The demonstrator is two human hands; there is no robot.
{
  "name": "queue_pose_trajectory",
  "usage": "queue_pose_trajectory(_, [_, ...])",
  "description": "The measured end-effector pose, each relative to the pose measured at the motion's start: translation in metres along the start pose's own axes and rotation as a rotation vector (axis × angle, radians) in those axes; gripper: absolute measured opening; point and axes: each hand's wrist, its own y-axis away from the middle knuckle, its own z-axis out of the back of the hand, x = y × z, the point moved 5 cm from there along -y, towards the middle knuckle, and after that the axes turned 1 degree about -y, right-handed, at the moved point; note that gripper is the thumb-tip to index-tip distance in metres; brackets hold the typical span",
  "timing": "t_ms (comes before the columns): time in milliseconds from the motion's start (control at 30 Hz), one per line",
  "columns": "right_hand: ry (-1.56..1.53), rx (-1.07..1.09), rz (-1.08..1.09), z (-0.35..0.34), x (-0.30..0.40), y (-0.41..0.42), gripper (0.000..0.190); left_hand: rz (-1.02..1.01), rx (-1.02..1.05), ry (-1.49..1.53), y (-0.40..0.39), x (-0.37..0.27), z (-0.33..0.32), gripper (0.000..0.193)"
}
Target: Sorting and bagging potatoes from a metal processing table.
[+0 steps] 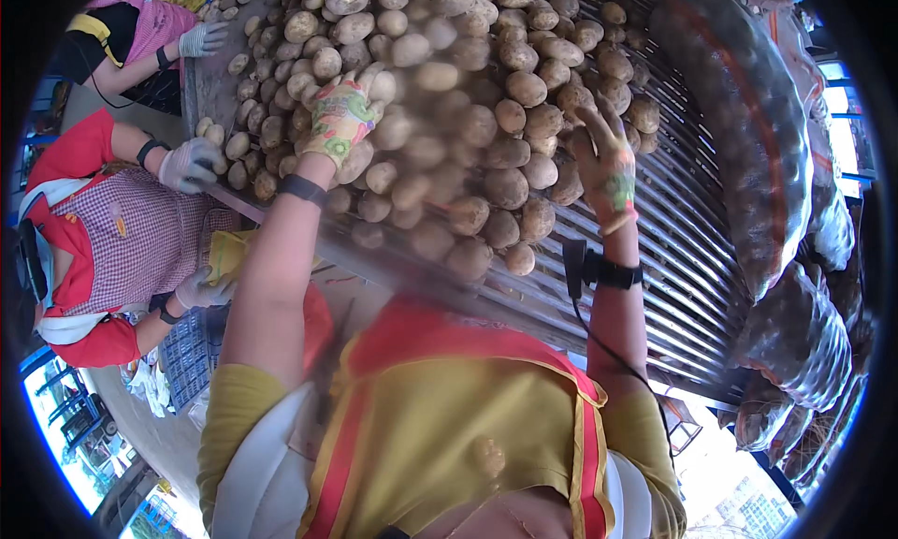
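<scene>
Many potatoes lie heaped on a slatted metal grading table before me. My left hand, in a fruit-patterned glove, rests on the heap's left part. A pale potato sits between its fingertips and thumb; whether it is gripped cannot be told. At the right edge of the heap, my right hand wears a similar glove. Its fingers are spread, with the tips against a brownish potato, and it holds nothing visible. Part of the heap between my hands is blurred by a smear.
A large filled mesh sack lies along the table's right side, with another full sack below it. On the left, a co-worker's gloved hand is at the table edge; another person's gloved hand rests farther up. A cable hangs from my right wrist strap.
</scene>
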Motion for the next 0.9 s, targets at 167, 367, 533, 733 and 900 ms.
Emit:
queue_pose_trajectory(167, [0.369, 0.13, 0.2, -0.075, 0.007, -0.066, 0.039, 0.097, 0.032, 0.14, 0.012, 0.0, 0.008, 0.042])
queue_pose_trajectory(367, [0.295, 0.376, 0.096, -0.066, 0.006, -0.024, 0.038, 0.311, 0.073, 0.446, 0.02, 0.016, 0.013, 0.039])
queue_pose_trajectory(533, [0.574, 0.329, 0.236, -0.037, -0.003, 0.051, 0.043, 0.404, 0.106, 0.528, 0.003, 0.006, -0.003, 0.037])
queue_pose_trajectory(733, [0.473, 0.033, 0.09, 0.026, -0.033, 0.112, 0.05, -0.197, -0.236, 0.005, -0.004, -0.082, -0.002, 0.033])
queue_pose_trajectory(900, [0.374, -0.172, -0.131, 0.063, -0.069, 0.149, 0.056, -0.509, -0.122, 0.314, 0.012, -0.194, -0.002, 0.027])
